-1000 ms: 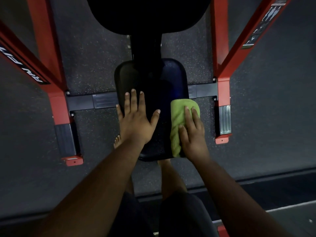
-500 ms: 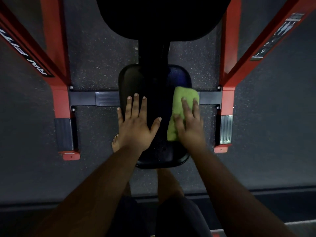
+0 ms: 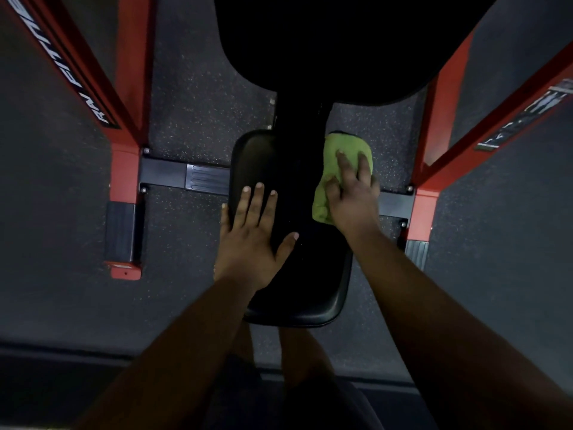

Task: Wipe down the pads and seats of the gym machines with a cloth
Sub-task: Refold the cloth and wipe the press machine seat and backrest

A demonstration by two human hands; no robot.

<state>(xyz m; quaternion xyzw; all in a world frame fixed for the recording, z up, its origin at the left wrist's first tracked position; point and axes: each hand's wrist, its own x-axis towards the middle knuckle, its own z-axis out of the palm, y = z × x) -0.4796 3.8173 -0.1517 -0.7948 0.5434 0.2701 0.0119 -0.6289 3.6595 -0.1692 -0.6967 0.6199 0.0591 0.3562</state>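
Note:
A black padded seat (image 3: 305,293) of a red-framed gym machine lies below me, its near edge toward my legs. A large black back pad (image 3: 356,41) fills the top of the view. My left hand (image 3: 252,240) rests flat on the seat's left side with fingers spread. My right hand (image 3: 352,189) presses a folded green cloth (image 3: 336,153) onto the seat's far right corner, fingers straight on top of it. Part of the cloth is hidden under the hand.
Red frame beams (image 3: 130,97) (image 3: 440,141) rise on both sides, joined by a dark crossbar (image 3: 186,176) with a ribbed step. A black post (image 3: 299,119) stands behind the seat. Speckled rubber floor (image 3: 62,243) surrounds the machine. My bare legs stand below the seat.
My right hand has slid the green cloth along the seat's right side from the near part to the far corner. My left hand has stayed flat on the seat.

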